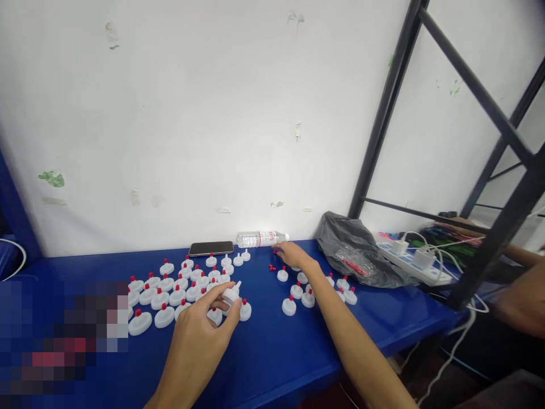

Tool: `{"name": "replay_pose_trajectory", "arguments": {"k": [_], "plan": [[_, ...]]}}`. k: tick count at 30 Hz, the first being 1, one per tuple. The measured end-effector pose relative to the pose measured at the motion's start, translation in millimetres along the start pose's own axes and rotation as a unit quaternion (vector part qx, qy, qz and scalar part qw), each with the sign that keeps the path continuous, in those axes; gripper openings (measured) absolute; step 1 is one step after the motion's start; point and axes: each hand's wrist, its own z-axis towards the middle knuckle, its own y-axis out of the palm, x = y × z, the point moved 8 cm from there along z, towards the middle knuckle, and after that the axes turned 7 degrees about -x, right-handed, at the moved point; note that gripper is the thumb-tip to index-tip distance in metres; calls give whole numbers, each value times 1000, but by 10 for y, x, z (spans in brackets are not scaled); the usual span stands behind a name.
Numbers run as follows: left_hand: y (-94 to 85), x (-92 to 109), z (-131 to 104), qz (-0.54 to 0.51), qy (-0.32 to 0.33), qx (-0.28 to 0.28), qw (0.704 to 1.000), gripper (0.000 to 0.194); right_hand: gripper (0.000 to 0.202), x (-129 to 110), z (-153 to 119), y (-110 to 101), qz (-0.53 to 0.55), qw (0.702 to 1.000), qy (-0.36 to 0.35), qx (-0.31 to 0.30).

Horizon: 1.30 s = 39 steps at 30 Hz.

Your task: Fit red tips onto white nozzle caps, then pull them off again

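Note:
Between the thumb and fingers of my left hand [206,324] is a white nozzle cap [231,293] with a bare white tip. My right hand [292,254] reaches to the back of the blue table, its fingertips at a small red tip [276,251]; whether they grip it is hidden. Several loose red tips [272,267] lie just in front of those fingers. Many white caps with red tips [165,315] stand at the left, and a smaller group [289,306] stands under and beside my right forearm. A few caps without red tips [238,259] stand near the back.
Against the wall lie a phone [211,248] and a clear bottle [260,239]. A dark plastic bag [340,241], a power strip [415,264] with cables and a black metal frame [385,108] are at the right. Another person's arm [523,295] shows at the far right.

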Motion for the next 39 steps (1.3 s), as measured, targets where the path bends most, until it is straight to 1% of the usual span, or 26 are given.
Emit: {"name": "replay_pose_trajectory", "arguments": {"k": [6,9,13,19,22,25,27,29,31,33,35,39], "plan": [[-4,-5,-3,-4,-3,-4,1000,49,32,0,48,81,28,999,4,-36],[7,-14,-7,-7,1,-5,1000,49,33,-6,37,105,42,997,15,-55],[29,-36,-7,-10,-9,-15,1000,52,32,-35,6,123,62,994,26,-84],[48,-40,-6,-10,-18,-28,999,54,29,-81,-61,139,108,987,6,-120],[59,-59,-9,-10,-23,-34,999,55,23,-67,-84,90,145,984,-14,-104],[73,-90,-11,-12,-32,-40,999,56,16,-65,-101,-42,200,978,-39,-53],[66,-101,-11,-12,-37,-35,999,57,12,-98,-119,-152,242,968,-60,-12],[45,-94,-9,-8,-37,-24,999,57,12,-176,-143,-245,285,955,-84,17],[17,-74,-6,-3,-34,-11,999,52,22,-297,-168,-305,325,939,-112,25],[-2,-60,-1,-3,-33,-5,999,44,32,-449,-191,-334,359,922,-141,16],[-2,-71,6,-16,-41,-7,999,40,35,-607,-215,-343,388,906,-170,-1],[42,-131,20,-55,-51,-20,997,49,34,-860,-272,-354,447,869,-209,-28]]}}
